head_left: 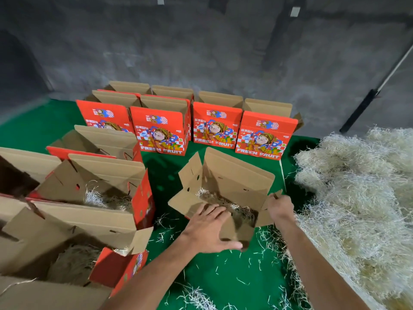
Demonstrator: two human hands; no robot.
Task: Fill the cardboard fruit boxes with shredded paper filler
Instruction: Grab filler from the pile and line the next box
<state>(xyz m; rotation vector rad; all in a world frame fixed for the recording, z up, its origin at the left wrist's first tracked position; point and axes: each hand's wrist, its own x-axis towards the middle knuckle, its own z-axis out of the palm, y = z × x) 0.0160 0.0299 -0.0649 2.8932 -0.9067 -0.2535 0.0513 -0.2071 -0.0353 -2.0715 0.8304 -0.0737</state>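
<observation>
Head view: your left hand (209, 229) lies w/ fingers spread on the open box's (237, 186) near flap (some filler inside). Your right hand (282, 208) pinches its right flap. Shredded paper pile (357, 198) sits right of box.

The scene is lit evenly and rather dimly from above, with no glare. The far grey concrete wall (223, 45) is left dull and darker toward the far left corner. Soft shadows are cast on the green cloth floor covering (223, 271) beside the open brown cardboard box (232, 175) and inside it. The pale heap of shredded paper filler (357, 186) on the right is rendered brightest, its detail slightly washed out. Strong wide-angle bending is seen at the edges, and slight softness is noticed throughout, most in the near left corner.
</observation>
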